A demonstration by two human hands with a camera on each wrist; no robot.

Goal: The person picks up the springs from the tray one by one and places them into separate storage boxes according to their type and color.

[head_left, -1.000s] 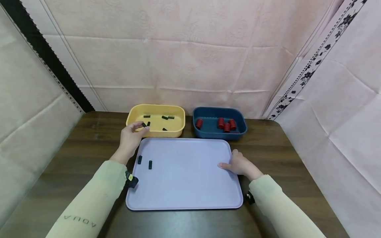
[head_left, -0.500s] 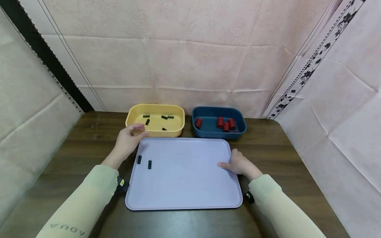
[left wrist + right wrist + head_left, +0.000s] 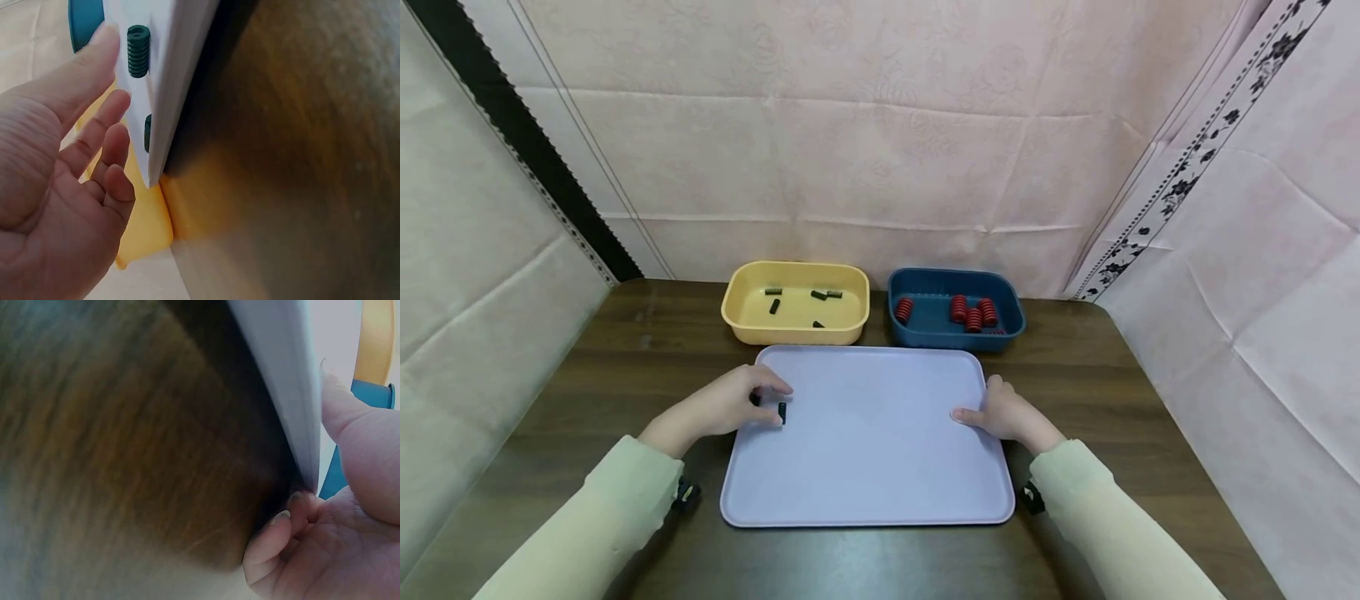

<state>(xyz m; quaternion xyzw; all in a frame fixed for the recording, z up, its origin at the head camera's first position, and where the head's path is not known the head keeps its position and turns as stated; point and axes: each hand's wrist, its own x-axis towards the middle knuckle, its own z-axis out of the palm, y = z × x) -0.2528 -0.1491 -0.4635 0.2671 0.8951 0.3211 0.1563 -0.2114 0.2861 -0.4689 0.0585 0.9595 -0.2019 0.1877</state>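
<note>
My left hand (image 3: 737, 404) is over the left part of the lavender tray (image 3: 880, 467), thumb and fingers spread apart. Its thumb tip is right at a small dark green coil spring (image 3: 782, 413). Another green spring (image 3: 755, 400) lies nearer the tray's left edge, partly covered by this hand. In the left wrist view nothing shows between the thumb and the loosely bent fingers, and both springs stay on the tray. At the opposite side, my right hand (image 3: 1007, 412) grips the tray's right edge, thumb on top and fingers curled beneath, as the right wrist view shows.
Behind the tray stands a yellow bin (image 3: 795, 335) with several green springs. To its right, a blue bin (image 3: 957, 340) contains several red springs. All rest on a dark wooden table (image 3: 647, 333), enclosed by pale cloth (image 3: 880, 167) at the back and sides.
My left hand has left the yellow bin, where a dark spring showed at its fingertips, and come toward me over the tray's springs. The right hand keeps its grip on the tray.
</note>
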